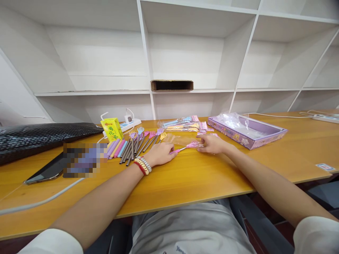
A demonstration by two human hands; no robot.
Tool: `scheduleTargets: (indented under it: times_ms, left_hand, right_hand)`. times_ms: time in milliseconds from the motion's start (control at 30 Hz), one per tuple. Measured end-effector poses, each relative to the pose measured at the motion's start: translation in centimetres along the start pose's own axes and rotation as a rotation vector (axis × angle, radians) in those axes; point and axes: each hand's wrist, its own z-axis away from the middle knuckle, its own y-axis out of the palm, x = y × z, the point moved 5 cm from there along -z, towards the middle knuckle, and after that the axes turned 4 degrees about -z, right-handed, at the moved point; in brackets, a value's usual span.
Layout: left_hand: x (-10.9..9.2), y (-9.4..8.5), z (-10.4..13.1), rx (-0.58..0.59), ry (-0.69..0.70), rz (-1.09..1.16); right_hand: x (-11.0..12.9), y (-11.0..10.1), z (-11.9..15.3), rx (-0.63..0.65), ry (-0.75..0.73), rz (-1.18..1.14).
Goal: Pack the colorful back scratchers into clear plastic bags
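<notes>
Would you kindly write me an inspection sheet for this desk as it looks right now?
Surface: wooden desk, bare along the near edge.
Job's things: pink back scratcher partly inside a clear sleeve; loose scratchers fanned beside it; bagged scratchers behind.
Clutter: yellow drink carton, purple box, tablet, black bag.
Hands: left hand grips the scratcher's handle; right hand presses on the sleeve.
Cables: power strip; white cable across the near left.
Surroundings: white shelves, one cardboard tray.
</notes>
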Motion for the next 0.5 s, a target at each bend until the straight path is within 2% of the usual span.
scheduleTargets:
  times_ms: [267, 500]
  left_hand:
    - [0.03, 0.03, 0.01, 0.000, -0.002, 0.021]
    - [0.05, 0.08, -0.02, 0.006, 0.000, 0.030]
  right_hand:
    - [0.11, -0.70, 0.14, -0.057, 0.028, 0.012]
    - [-0.12, -0.87, -0.08, -0.136, -0.030, -0.037]
